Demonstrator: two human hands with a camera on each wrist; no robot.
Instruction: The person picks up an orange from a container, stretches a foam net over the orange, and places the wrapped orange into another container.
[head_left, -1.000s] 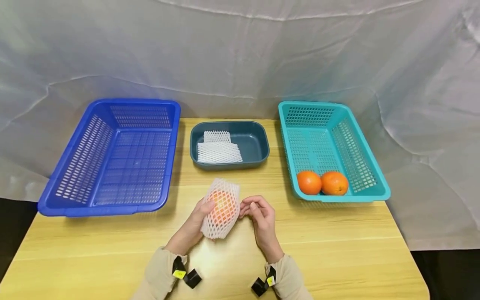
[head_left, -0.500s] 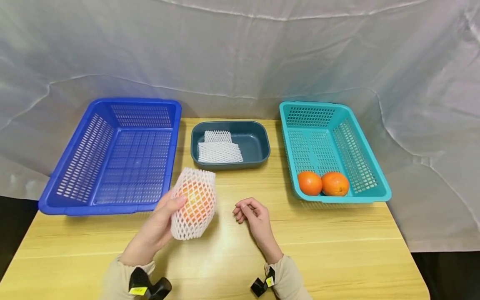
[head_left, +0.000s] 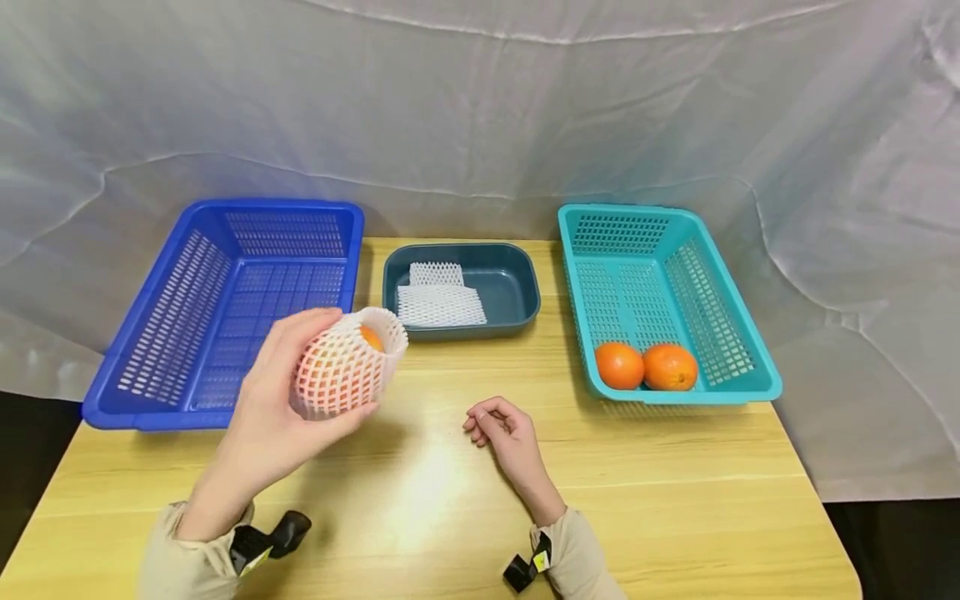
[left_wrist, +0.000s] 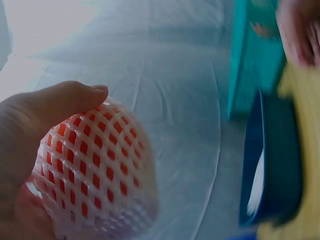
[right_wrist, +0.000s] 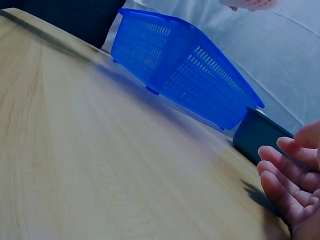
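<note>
An orange [head_left: 341,371] wrapped in a white foam net sleeve [left_wrist: 100,170] is gripped by my left hand [head_left: 273,408], fingers on the far side and thumb on the near side. The left hand holds it raised at the near right corner of the blue basket [head_left: 161,333]. One end of the sleeve gapes and shows bare orange peel. My right hand [head_left: 506,442] rests near the middle of the table with loosely curled fingers [right_wrist: 280,195] and holds nothing.
Flat white foam nets [head_left: 441,306] lie in the dark teal tray [head_left: 498,329] at the back middle. Two bare oranges [head_left: 670,367] sit at the near end of the turquoise basket [head_left: 738,325] on the right. A grey cloth [head_left: 465,108] hangs behind the table.
The left hand has lifted the netted orange and carried it left, turning it towards the blue basket. The right hand has parted from the sleeve and stayed low over the table.
</note>
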